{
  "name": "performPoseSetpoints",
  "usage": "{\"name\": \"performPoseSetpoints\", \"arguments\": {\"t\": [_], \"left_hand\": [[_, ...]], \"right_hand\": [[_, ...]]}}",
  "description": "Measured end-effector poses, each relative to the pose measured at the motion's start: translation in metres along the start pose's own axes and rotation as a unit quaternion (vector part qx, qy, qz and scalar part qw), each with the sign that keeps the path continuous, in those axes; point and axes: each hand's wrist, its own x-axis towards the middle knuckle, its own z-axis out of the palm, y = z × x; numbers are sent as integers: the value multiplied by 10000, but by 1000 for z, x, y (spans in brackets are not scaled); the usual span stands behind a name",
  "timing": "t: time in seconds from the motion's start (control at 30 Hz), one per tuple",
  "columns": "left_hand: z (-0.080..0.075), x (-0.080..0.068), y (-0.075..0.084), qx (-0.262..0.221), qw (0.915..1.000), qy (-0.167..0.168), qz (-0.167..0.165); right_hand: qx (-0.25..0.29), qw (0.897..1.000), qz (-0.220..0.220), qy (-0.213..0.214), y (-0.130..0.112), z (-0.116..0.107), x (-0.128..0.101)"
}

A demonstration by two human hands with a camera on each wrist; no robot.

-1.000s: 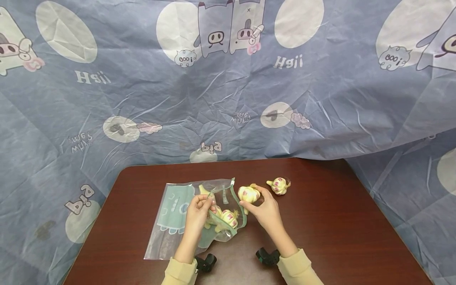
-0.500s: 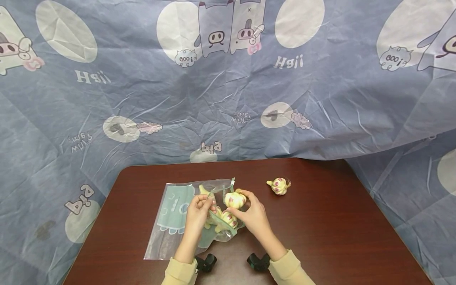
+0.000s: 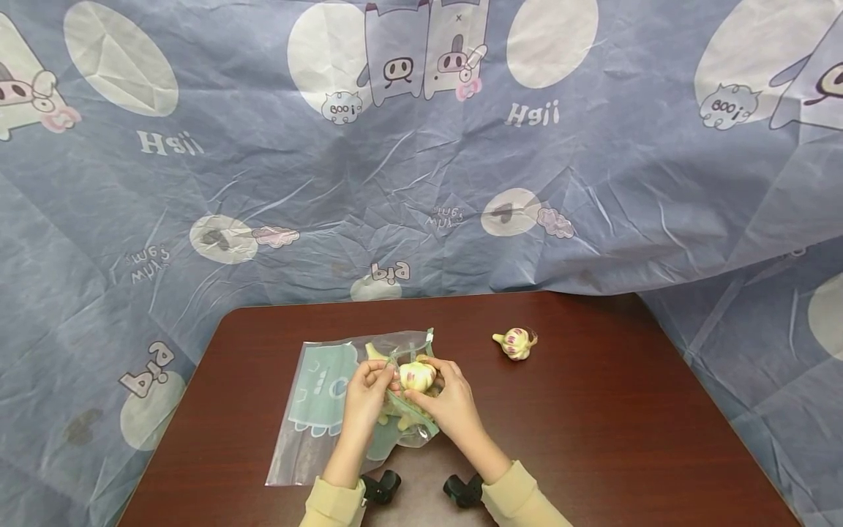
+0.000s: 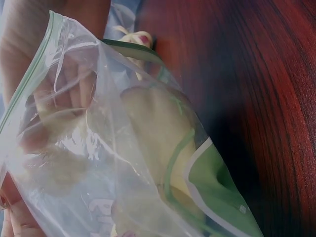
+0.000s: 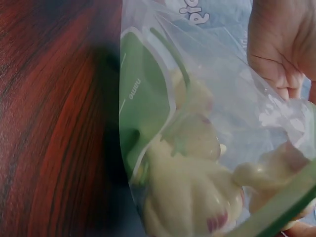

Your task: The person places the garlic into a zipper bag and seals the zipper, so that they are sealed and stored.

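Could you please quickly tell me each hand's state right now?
Left hand: closed, pinching the bag.
Right hand: closed, holding a garlic bulb.

You hold a purple-flecked garlic (image 3: 417, 378) at the mouth of your clear, green-printed bag (image 3: 323, 388), bulbs (image 5: 192, 190) inside; a loose bulb (image 3: 516, 344) lies near the far edge of your counter (image 3: 626, 410).

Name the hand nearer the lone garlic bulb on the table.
Right: the right hand is below-left of the lone bulb in the head view; the left hand is farther left, gripping the bag.
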Motion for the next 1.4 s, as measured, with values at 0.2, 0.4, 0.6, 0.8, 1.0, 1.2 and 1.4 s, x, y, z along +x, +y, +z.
{"name": "performPoseSetpoints", "arguments": {"t": [0.2, 0.4, 0.6, 0.8, 1.0, 1.2, 1.4], "left_hand": [[1, -1, 3, 25, 10000, -19, 24], [1, -3, 5, 7, 9999, -77, 89], [1, -5, 5, 97, 9999, -84, 54], [2, -5, 5, -59, 9999, -88, 29], [2, -4, 5, -87, 9999, -70, -9], [2, -4, 5, -106, 9999, -37, 1], [2, -4, 5, -110, 9999, -78, 18]], "right_hand": [[-391, 9984, 196, -352, 2, 7, 6], [-1061, 9922, -28, -658, 1, 11, 10], [-1104, 9912, -176, -706, 2, 10, 9], [-1061, 9930, -94, -515, 1, 4, 5], [-998, 9943, -252, -268, -3, -8, -1], [-784, 9954, -545, 71, -2, -23, -4], [-676, 9964, -384, 340, 4, -39, -3]]}}
